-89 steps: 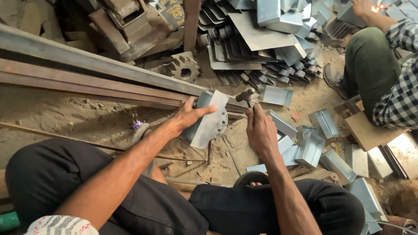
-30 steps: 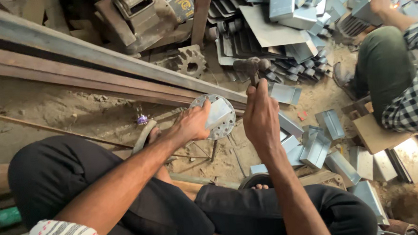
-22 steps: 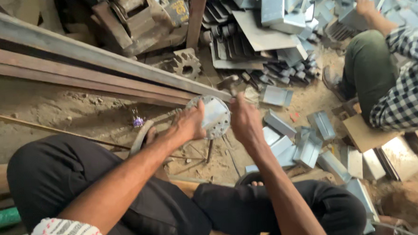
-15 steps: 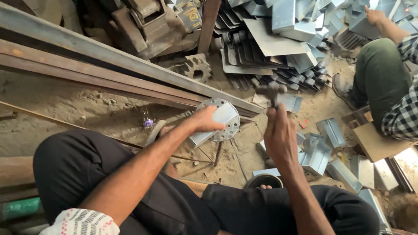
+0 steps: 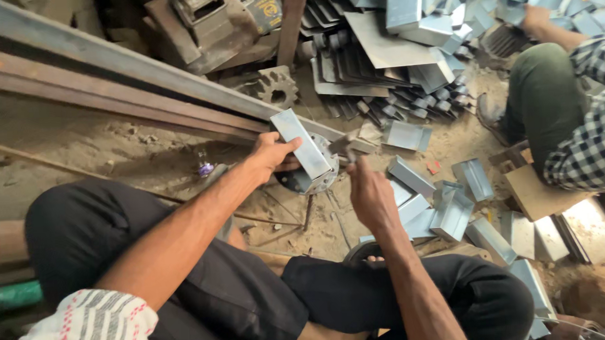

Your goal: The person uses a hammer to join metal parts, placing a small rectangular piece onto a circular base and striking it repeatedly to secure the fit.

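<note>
The left hand (image 5: 269,153) is clenched on a bent grey sheet-metal channel piece (image 5: 301,143), thumb over its upper face; the piece lies tilted across a round steel flange disc with bolt holes (image 5: 320,178) that sits on the sandy floor (image 5: 97,141) and serves as the anvil; piece and disc appear to touch. The right hand (image 5: 370,195) is closed around the handle of a small dark-headed hammer (image 5: 348,146); the head sits just beside the lower end of the piece, near the disc's rim; whether it touches the metal cannot be told.

Judgement on the step in hand, which reads as hammering the piece to shape on the disc: the piece should bear flat on the disc under the point of impact, otherwise it will spring and dent; the left fingers lie near the strike zone and would be safer shifted toward the upper end; short, square blows along the fold should serve better than heavy ones.

Loose grey channel pieces (image 5: 447,215) lie on the floor to the right; a co-worker in a checked sleeve (image 5: 597,150) sits beyond them, apart from the work.
</note>
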